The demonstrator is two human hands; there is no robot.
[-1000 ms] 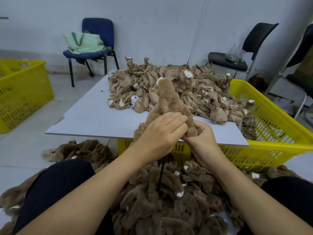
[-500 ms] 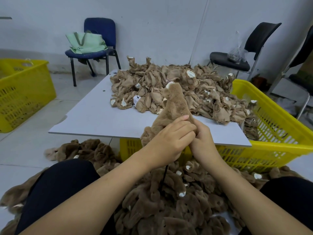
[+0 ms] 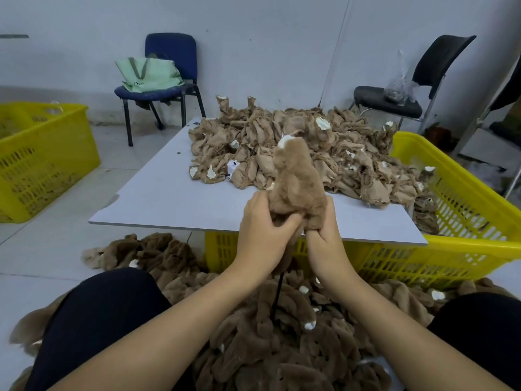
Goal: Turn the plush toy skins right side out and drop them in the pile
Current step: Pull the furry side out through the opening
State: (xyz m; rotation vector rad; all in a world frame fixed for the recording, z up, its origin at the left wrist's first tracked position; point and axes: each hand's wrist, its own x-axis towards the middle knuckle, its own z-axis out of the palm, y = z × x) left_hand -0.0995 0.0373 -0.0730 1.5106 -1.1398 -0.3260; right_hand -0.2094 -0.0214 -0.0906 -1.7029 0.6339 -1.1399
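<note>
A furry brown plush skin [image 3: 296,182] with a white tip stands upright over the near edge of the white board [image 3: 169,198]. My left hand [image 3: 263,230] grips its lower left side, thumb pressed into the fur. My right hand [image 3: 324,230] grips its lower right edge. A thin black rod [image 3: 277,294] runs down from under the skin between my wrists. Behind it on the board lies a heap of inside-out tan skins [image 3: 324,148]. A pile of furry brown skins [image 3: 267,334] covers the floor between my knees.
The board rests on a yellow crate [image 3: 456,221] that sticks out to the right. Another yellow crate [image 3: 36,162] stands on the floor at left. A blue chair [image 3: 166,80] with a green bag and a black chair [image 3: 417,88] stand by the wall.
The skin has risen and stands more upright. My hands have shifted apart to its lower corners, the left one no longer covering the right.
</note>
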